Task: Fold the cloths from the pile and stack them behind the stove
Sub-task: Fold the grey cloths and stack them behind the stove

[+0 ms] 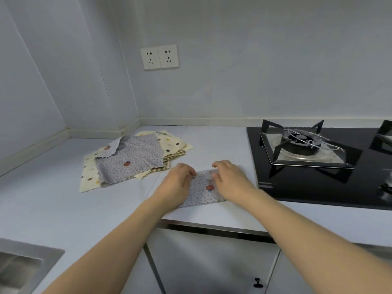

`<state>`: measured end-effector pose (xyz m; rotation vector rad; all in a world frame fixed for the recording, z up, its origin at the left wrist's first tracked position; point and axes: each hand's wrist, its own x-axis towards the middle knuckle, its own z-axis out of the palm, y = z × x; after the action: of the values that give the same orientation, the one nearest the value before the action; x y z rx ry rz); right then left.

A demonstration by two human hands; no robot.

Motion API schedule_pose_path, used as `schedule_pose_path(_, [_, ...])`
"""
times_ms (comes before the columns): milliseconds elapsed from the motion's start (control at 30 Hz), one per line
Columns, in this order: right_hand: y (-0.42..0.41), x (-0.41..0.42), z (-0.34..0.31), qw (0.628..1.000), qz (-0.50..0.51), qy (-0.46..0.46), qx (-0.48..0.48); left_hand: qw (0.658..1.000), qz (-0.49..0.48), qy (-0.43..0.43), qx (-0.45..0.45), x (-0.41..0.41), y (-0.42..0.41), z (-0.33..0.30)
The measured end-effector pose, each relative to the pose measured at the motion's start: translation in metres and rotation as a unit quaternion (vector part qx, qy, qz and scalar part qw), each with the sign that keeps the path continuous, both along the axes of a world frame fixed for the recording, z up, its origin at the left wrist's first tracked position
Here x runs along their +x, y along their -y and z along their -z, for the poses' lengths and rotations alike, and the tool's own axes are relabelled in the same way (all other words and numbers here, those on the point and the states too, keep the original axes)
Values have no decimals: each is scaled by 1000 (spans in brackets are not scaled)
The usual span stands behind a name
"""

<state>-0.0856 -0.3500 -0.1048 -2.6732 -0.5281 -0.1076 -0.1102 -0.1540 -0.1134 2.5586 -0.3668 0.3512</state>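
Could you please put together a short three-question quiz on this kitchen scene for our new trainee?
1. True or false: both hands rest on the grey dotted cloth lying on the counter.
2. Which side of the stove is the pile of cloths on? A) left B) right C) behind it
3. Fill in: above the pile, the wall carries two ____.

Key
1. True: the left hand and the right hand both lie on it, fingers curled at its far edge.
2. A
3. Sockets
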Motion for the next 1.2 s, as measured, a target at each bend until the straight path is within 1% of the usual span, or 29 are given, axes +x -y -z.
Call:
schedule_pose_path(67, [3,-1,16,995,32,-41,-82,994,5,-46,99,2,-5,14])
schedule_pose_path(133, [9,-2,25,988,44,-63,-132,975,7,-108,193,2,-12,20])
schedule_pose_path(200, [10,-2,25,985,41,-80,-149,961,7,-150,232,1,-17,17])
schedule_pose_path(267, [6,4,18,978,39,-109,-173,952,9,-171,254,3,-18,10])
schedule_pose_path(333, [0,13,7,969,42,-131,-203,958,7,-142,248,9,-14,6])
schedule_pose_path(400, [-3,22,2,974,50,-101,-197,974,-5,-94,204,14,-7,5])
schedule_pose_path(433, [-4,24,5,979,51,-79,-183,977,-7,-91,193,15,-3,7])
schedule_pose_path(500, [-2,22,17,983,41,-64,-165,970,-5,-112,213,17,2,15])
schedule_pose_path(567, [5,22,26,983,35,-77,-162,964,-3,-126,233,20,-1,20])
schedule_pose_path(700, [14,30,27,983,41,-83,-160,962,-16,-143,234,26,-28,23])
schedule_pose_path(867, [8,33,32,984,54,-75,-154,964,-22,-136,229,31,-37,28])
schedule_pose_path(967, [9,32,30,986,67,-86,-126,967,-25,-130,216,30,-34,29])
schedule_pose_path(1067, [7,26,29,985,75,-87,-126,970,-21,-117,211,27,-35,28])
schedule_pose_path(1133, [7,20,27,982,83,-93,-141,976,-22,-117,182,22,-35,22])
schedule_pose_path(1200, [7,10,23,982,86,-82,-148,979,-43,-149,133,18,-37,11])
